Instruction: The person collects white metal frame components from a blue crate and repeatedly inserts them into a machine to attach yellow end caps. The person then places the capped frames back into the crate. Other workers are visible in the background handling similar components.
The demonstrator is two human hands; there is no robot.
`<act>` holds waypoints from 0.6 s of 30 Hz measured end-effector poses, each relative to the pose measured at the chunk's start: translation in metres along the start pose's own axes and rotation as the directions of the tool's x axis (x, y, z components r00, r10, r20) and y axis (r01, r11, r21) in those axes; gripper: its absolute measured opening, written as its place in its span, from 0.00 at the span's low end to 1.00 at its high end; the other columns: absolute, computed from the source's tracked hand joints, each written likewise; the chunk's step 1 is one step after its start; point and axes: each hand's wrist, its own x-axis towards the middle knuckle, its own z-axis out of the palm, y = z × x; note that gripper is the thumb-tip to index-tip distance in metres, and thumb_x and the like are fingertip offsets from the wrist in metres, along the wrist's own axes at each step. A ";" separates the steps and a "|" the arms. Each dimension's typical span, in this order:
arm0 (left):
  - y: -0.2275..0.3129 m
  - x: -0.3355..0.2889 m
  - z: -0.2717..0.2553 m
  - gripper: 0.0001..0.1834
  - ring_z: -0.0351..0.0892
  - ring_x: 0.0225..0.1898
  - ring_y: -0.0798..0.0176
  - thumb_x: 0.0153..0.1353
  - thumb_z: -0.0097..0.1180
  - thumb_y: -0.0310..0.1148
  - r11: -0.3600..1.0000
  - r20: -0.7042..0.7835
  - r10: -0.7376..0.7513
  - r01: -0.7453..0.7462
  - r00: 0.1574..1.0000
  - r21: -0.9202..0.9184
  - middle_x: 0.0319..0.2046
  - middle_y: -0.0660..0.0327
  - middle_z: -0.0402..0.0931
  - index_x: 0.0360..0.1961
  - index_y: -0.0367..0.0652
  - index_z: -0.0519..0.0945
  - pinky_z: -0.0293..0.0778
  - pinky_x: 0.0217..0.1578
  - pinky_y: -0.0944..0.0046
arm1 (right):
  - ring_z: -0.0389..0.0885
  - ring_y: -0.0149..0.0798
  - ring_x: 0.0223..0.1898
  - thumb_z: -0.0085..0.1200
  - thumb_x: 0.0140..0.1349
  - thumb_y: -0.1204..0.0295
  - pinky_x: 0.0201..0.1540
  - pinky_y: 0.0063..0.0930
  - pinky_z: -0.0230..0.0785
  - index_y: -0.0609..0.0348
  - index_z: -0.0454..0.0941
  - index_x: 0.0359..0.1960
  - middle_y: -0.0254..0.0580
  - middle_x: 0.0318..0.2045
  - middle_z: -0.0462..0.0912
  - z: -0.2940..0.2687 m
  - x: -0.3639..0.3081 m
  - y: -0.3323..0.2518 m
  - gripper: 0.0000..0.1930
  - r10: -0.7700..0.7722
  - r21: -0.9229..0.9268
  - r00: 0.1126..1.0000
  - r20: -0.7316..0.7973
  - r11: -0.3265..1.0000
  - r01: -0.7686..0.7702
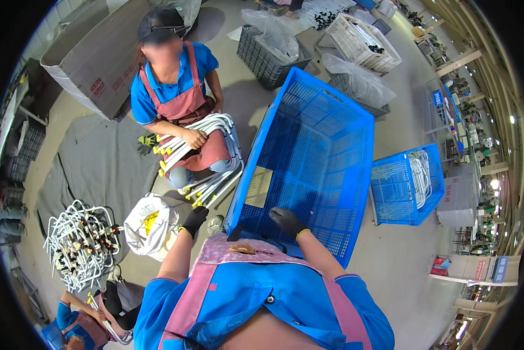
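Note:
My left hand (195,220), in a dark glove, reaches out just below the yellow-capped ends of several bent white metal tubes (215,185). Its fingers point toward those caps, and I see nothing held in it. Over the near part of a large blue plastic crate (339,99) is my right hand (287,221), also dark-gloved, with its fingers loosely out and nothing in them. The crate's mesh floor shows no tubes. Across from me, a seated co-worker in a blue shirt and red apron holds a bundle of white tubes (206,127) on the lap.
A white sack (150,228) with yellow pieces stands left of my left hand. Farther left lies a pile of bent tubes (82,245) on a dark cloth (92,163). A smaller blue crate (390,192) holds tubes at right. Another person sits at lower left.

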 end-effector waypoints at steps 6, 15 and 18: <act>0.005 0.013 -0.008 0.15 0.70 0.27 0.71 0.59 0.57 0.38 0.996 0.031 -0.005 0.008 1.000 -0.084 0.29 0.67 0.75 0.42 0.38 0.79 0.68 0.30 0.68 | 0.78 0.47 0.44 0.45 0.65 0.59 0.48 0.34 0.68 0.61 0.75 0.45 0.51 0.41 0.79 0.002 0.012 -0.020 0.18 -0.006 0.007 0.997 0.080 1.000 0.006; 0.011 0.037 -0.010 0.14 0.69 0.25 0.72 0.60 0.56 0.38 0.997 0.122 0.060 -0.052 0.991 -0.060 0.26 0.68 0.73 0.40 0.39 0.79 0.67 0.28 0.69 | 0.72 0.46 0.49 0.45 0.64 0.62 0.51 0.38 0.65 0.59 0.70 0.52 0.49 0.47 0.76 -0.240 0.089 -0.091 0.19 -0.039 -0.466 0.959 -0.281 0.879 -0.101; 0.018 0.042 -0.008 0.15 0.69 0.24 0.73 0.61 0.55 0.40 0.996 0.111 0.056 -0.063 0.992 0.057 0.24 0.68 0.73 0.40 0.39 0.79 0.67 0.27 0.69 | 0.76 0.39 0.33 0.45 0.63 0.57 0.35 0.32 0.67 0.57 0.69 0.51 0.47 0.35 0.80 -0.390 0.070 -0.158 0.20 0.061 -0.094 0.793 -0.606 0.985 -0.147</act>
